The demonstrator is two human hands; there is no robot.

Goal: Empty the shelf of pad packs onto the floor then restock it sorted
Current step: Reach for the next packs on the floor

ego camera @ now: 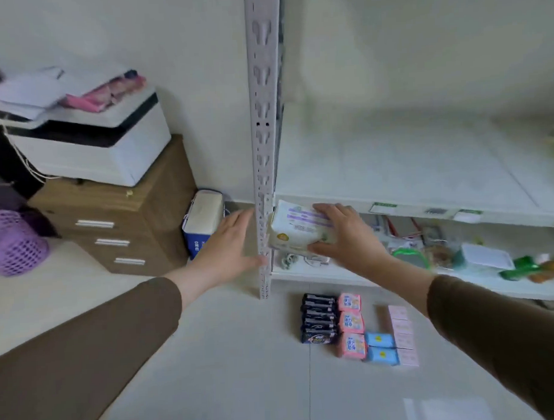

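The right hand [349,235] held a white pad pack [297,229] at the shelf [425,176] edge, fingers [324,209] wrapped over it; the left hand [230,246] lay flat, fingers released (beside the upright post [264,147]). Sorted packs [352,329] lay on the floor [243,368] below.

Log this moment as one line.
right hand: holds white pad pack at shelf edge | left hand: open beside grey upright | sorted packs on floor

White pack [297,229] w/ purple stripes. On pale floor [243,368]: black packs [319,323], pink packs [351,329], blue packs [381,347], pale pink boxes [403,335]. Shelf [393,174] white, upright [264,131] grey. Sleeves [86,358] brown. Basket [11,242] purple mesh. Drawers [119,215] wood-brown; printer [91,144] white & black.
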